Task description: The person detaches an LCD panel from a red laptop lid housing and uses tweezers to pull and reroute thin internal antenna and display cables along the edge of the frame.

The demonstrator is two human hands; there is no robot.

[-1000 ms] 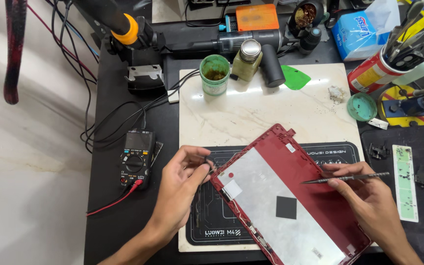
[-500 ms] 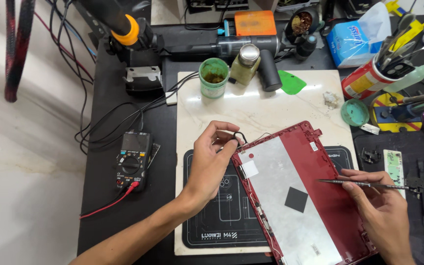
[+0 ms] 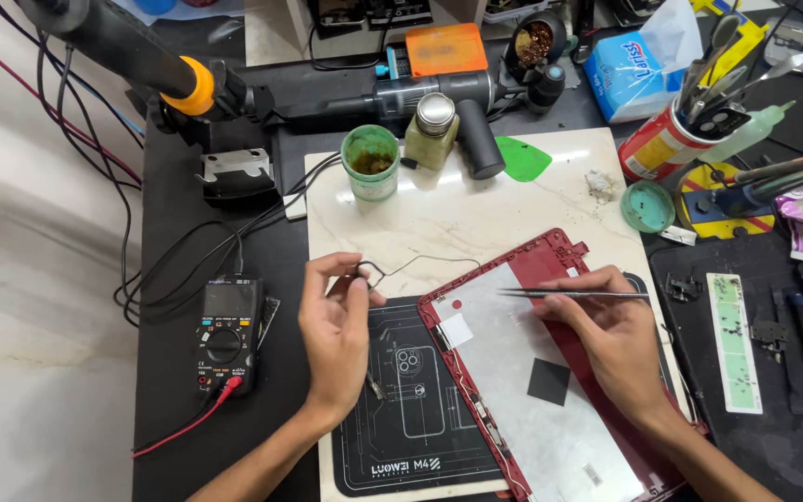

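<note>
Left hand (image 3: pixel 335 339): raised just left of the red laptop lid (image 3: pixel 550 390), thumb and fingertips pinched together on a thin dark cable (image 3: pixel 392 268). Cable looped at the pinch, then trailing right across the white marble slab (image 3: pixel 476 218) toward the lid's upper edge.

Right hand (image 3: pixel 611 335): resting on the upper right part of the lid, fingers closed around slim metal tweezers (image 3: pixel 569 295). Tweezers held nearly level, pointing left over the silver inner panel. Tweezer tips too fine to judge as apart or together.

Red laptop lid: lying inside-up and skewed, partly on the dark repair mat (image 3: pixel 411 418), partly on the slab. Small black square pad (image 3: pixel 548 381) and white sticker (image 3: pixel 455 330) on the silver panel.

Surroundings:
- Digital multimeter (image 3: pixel 225 335) left of the left hand, on the black bench, red lead (image 3: pixel 178 429) trailing down-left.
- Green cup (image 3: pixel 370 163) and small glass bottle (image 3: pixel 433 130) at the slab's far edge.
- Green plastic pick (image 3: pixel 522 158) beside them.
- Red-and-yellow can of tools (image 3: pixel 666 139) at upper right.
- Small green round tin (image 3: pixel 648 205) near the slab's right corner.
</note>
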